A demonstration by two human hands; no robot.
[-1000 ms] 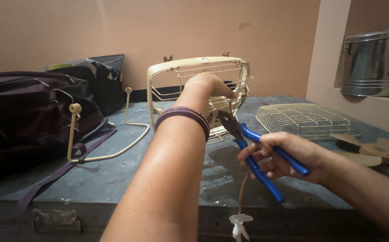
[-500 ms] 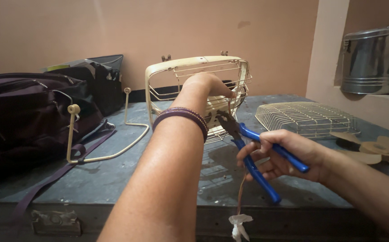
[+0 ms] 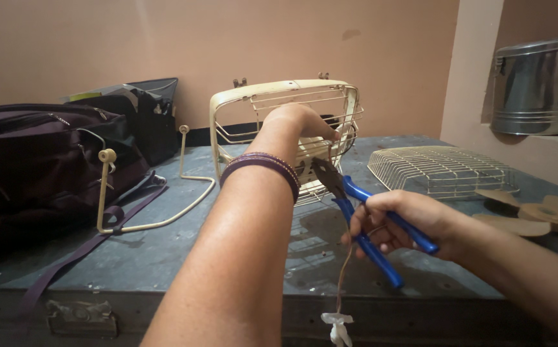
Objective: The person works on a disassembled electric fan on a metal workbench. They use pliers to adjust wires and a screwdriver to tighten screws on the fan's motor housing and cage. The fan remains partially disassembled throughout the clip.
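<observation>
— Pliers (image 3: 356,212), which way do they point?

— Blue handles low and to the right, dark nose up and to the left. The long axis runs on a slant from near the front edge of the table (image 3: 163,257) up toward the cream fan cage (image 3: 285,128), with the nose at the cage's lower wires.

— Who has them?

— The right hand (image 3: 401,222). Its grip is closed around both handles about halfway along, so the nose sticks out up-left of the fist and the handle ends stick out down-right. The handles stand a little apart. Whether the nose is pinching anything I cannot tell; the left wrist partly covers it.

— And the left hand (image 3: 298,122)?

— Reached forward over the table, fingers curled shut on the front of the fan cage, which stands upright near the middle of the table. Purple bangles (image 3: 263,168) ring that wrist.

— Anything else near the pliers?

— A thin brown cord (image 3: 343,276) hangs from the right hand past the table's front edge, with a white scrap at its end. To the right lies a flat wire grille (image 3: 440,170), and past it tan fan blades (image 3: 536,215). To the left stands a bent cream wire stand (image 3: 144,193), beside a dark purple bag (image 3: 35,167). A metal drum (image 3: 539,83) sits on the ledge at the far right.
</observation>
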